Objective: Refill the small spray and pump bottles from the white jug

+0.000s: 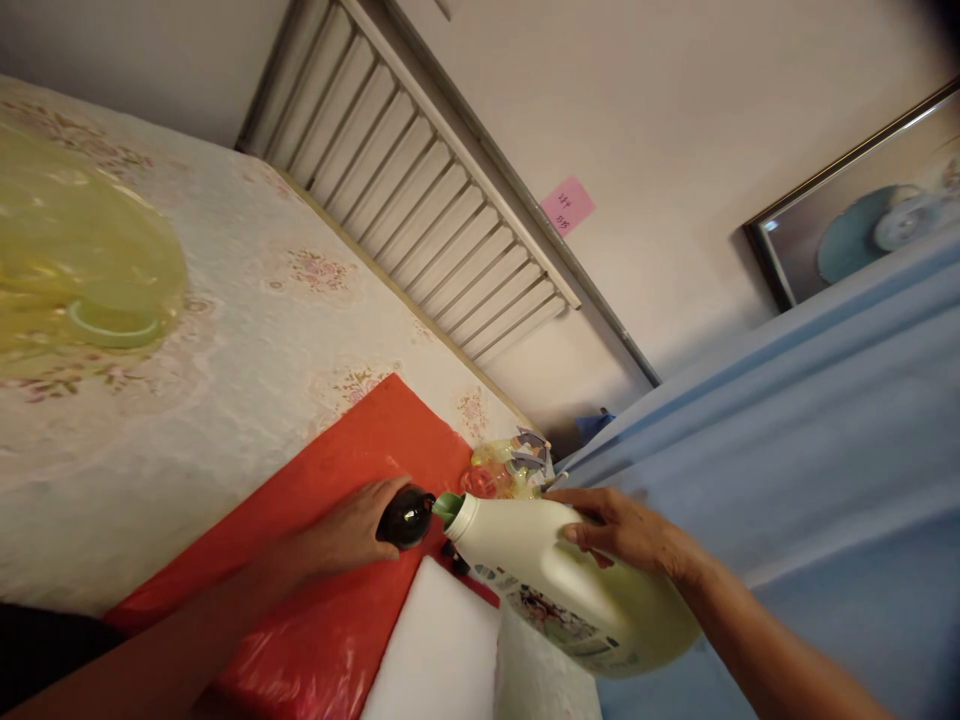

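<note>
Jug point(585, 600): five o'clock, tipped, my right hand point(626, 535) wrapped round its handle. Dark bottle point(406, 517): seven o'clock, my left hand point(356, 525) half-curled about it. Red sheet point(322, 630): beneath the bottle; overtilting could spill liquid there.

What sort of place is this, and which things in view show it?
Probably a room in a home: a floral-patterned cover, a framed picture or mirror against the wall, and draped blue cloth suggest it.
</note>
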`<state>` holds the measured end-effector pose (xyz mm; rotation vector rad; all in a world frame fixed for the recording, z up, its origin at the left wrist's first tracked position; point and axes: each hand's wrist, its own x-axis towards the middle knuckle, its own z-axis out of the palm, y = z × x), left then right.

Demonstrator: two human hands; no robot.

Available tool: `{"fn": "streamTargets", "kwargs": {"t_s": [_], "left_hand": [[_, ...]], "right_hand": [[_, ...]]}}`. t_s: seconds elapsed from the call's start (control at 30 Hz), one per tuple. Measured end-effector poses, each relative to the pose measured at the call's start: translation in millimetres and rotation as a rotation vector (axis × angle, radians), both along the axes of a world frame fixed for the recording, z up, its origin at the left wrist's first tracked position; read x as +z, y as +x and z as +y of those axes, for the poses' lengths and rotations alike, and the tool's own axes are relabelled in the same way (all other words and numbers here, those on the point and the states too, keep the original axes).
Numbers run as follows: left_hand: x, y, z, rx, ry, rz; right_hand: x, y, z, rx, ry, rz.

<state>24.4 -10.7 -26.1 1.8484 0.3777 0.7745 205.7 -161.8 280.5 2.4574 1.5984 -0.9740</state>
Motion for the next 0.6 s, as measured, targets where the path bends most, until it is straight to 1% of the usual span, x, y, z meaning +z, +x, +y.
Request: {"fn": "streamTargets", "kwargs": {"t_s": [0.43,0.6], "left_hand": [[-4.5,1.5,0.3,0.002,0.003,0.018],[-3.3,1.1,0.2,0.005,0.006,0.009]], "right_hand": [[1.6,-3.1,1.1,0.003,0.010,0.022],[0.9,-1.6,0.9,0.013,0.003,0.028]]}}
